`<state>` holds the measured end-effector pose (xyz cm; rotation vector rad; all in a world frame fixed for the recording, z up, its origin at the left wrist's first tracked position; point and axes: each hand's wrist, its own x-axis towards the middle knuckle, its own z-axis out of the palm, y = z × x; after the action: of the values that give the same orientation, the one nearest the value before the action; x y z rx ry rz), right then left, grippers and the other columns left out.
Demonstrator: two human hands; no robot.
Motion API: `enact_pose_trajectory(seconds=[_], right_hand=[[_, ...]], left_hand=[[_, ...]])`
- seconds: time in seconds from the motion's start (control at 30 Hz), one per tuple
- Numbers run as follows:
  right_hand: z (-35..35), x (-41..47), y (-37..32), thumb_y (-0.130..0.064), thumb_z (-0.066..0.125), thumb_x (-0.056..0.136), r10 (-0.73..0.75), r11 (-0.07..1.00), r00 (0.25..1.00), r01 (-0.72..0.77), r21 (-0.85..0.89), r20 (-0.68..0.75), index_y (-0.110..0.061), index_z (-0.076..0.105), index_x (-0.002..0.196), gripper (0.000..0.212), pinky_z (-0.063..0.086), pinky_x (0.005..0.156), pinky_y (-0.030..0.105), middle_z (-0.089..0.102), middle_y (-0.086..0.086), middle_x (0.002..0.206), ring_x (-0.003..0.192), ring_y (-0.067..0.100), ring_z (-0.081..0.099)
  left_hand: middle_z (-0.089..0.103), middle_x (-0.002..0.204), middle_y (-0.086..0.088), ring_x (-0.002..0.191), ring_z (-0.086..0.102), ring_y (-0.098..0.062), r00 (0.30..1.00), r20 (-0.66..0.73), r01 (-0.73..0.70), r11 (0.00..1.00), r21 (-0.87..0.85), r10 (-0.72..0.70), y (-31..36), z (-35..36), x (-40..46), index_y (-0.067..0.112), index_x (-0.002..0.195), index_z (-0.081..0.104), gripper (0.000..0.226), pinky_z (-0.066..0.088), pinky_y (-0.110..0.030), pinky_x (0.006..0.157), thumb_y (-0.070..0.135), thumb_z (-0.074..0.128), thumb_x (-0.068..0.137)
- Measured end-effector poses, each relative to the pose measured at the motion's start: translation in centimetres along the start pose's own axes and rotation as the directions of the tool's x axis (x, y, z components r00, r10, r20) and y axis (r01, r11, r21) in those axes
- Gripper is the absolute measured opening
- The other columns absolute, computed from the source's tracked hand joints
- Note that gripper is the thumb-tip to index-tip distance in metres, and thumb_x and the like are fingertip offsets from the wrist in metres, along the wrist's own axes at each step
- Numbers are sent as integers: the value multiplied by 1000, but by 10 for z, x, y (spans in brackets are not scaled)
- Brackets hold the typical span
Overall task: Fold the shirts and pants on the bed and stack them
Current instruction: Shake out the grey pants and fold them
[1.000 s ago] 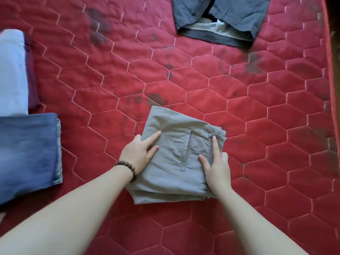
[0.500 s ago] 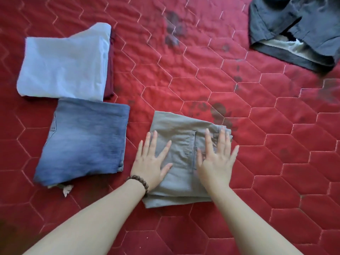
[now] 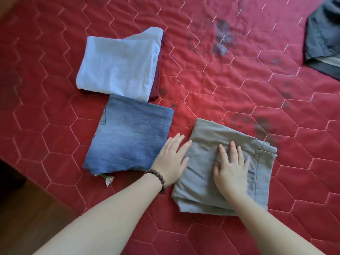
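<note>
Folded grey pants [image 3: 207,144] lie on the red quilted bed [image 3: 239,92] in front of me. My right hand [image 3: 231,168] rests flat on top of them, fingers spread. My left hand [image 3: 172,158] lies flat at their left edge, between them and the folded blue jeans [image 3: 132,138]. Behind the jeans sits a folded light-blue shirt [image 3: 119,63] on top of a dark-red garment [image 3: 157,74]. An unfolded dark grey garment [image 3: 323,41] lies at the far right.
The bed's left edge [image 3: 36,184] runs diagonally, with dark wooden floor beyond it. A small white tag [image 3: 109,180] sticks out under the jeans. Dark stains mark the quilt behind the grey pants.
The view has swung left, so the jeans and shirt stack now sit near the centre. My left hand slid from the top of the grey pants to their left edge.
</note>
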<state>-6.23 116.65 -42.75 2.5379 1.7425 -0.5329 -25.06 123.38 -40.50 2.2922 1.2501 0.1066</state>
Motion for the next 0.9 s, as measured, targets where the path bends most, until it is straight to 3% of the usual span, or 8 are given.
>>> enact_pose_trajectory(seconds=[0.1,0.2,0.3,0.37,0.53,0.7,0.8,0.9], right_hand=[[-14,5,-51,-14,67,82,-92,989,985,108,105,-146,-2,55,129,50,18,115,52,38,25,145,135,41,33],[-18,17,-112,-18,65,86,-202,924,974,226,309,-106,-3,50,134,52,33,110,43,44,19,139,129,36,41],[-13,35,-155,-33,64,88,-107,864,989,41,501,104,-14,26,149,74,32,108,38,36,14,141,130,30,36],[-5,49,-172,-40,67,84,-7,821,964,-145,552,265,-25,11,152,90,35,104,37,35,12,139,127,29,41],[14,68,-182,-30,76,76,147,666,920,-364,651,364,-18,31,141,80,45,94,34,55,7,130,115,25,55],[10,64,-185,-31,76,78,185,752,911,-372,544,368,-10,39,131,68,41,93,35,54,12,127,118,31,51],[-13,53,-199,-35,69,81,186,932,977,-210,296,107,-10,32,143,76,33,102,42,39,16,136,124,34,37],[-51,41,-233,-47,66,83,8,782,976,-142,607,219,-12,43,139,70,36,106,40,47,9,133,121,25,48]], left_hand=[[42,141,-24,136,35,-38,966,-227,137,989,51,-122,-46,-43,-15,5,134,51,52,23,-49,115,13,65,84],[23,151,-24,143,18,-37,895,-249,400,912,89,-369,-103,-74,-30,10,144,37,64,14,-45,117,23,63,86],[10,156,-22,144,11,-34,763,-129,640,769,13,-633,-148,-86,-36,15,151,15,85,13,-41,118,41,62,85],[24,150,-22,137,27,-37,661,-24,743,659,-119,-750,-170,-89,-35,13,151,10,95,24,-41,114,45,67,81],[55,124,-18,116,52,-36,554,49,818,533,-214,-831,-206,-90,-23,4,124,47,73,42,-37,95,45,77,71],[64,82,7,75,59,-13,639,145,721,522,-455,-756,-212,-112,-25,21,81,58,26,38,-21,59,28,80,70],[65,80,15,70,58,3,721,159,640,561,-525,-674,-191,-134,-25,24,82,60,21,38,-11,53,20,77,71],[71,89,6,80,66,-9,799,164,555,606,-569,-578,-153,-160,-22,19,93,63,25,50,-21,64,12,73,71]])
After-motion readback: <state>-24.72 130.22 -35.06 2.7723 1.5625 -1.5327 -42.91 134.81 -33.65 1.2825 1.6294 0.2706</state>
